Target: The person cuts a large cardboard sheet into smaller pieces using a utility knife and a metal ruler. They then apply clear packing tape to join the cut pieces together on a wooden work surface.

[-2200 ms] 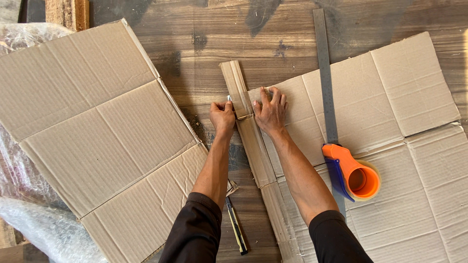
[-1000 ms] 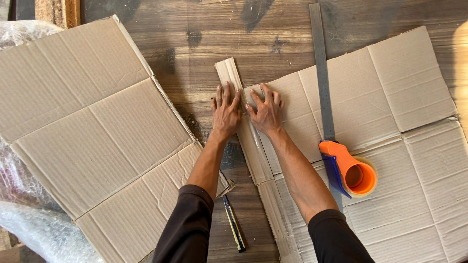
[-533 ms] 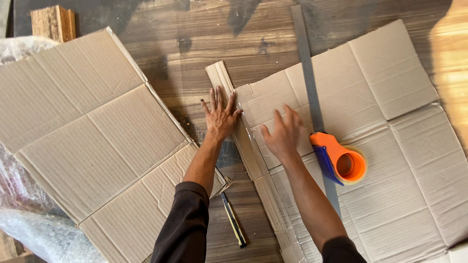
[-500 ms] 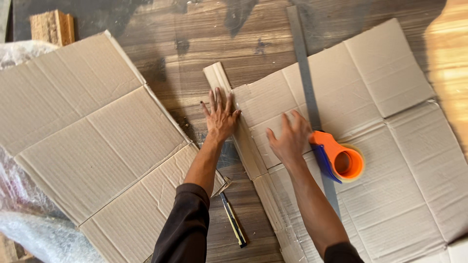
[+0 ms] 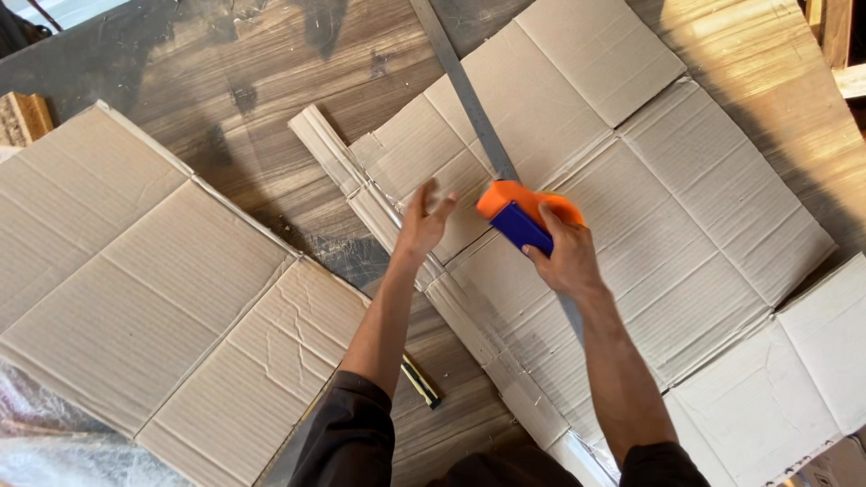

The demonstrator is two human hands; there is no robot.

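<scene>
Tape dispenser lifted over flattened cardboard

Our right hand [image 5: 566,257] grips the orange tape dispenser [image 5: 526,214] above the right cardboard sheet [image 5: 631,207]; our left hand [image 5: 422,221], open-fingered, hovers beside it.

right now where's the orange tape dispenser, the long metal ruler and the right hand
orange tape dispenser [image 5: 519,196], head view, orange top edge
long grey metal ruler [image 5: 465,90], head view, upper blade
right hand [image 5: 566,257], head view, back of hand, gripping the dispenser

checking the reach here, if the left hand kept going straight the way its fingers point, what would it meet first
Probably the flattened cardboard sheet: the left hand points up and slightly right over its near flap. Farther along that line lies the long metal ruler. The hand's height above the sheet is unclear.
</scene>
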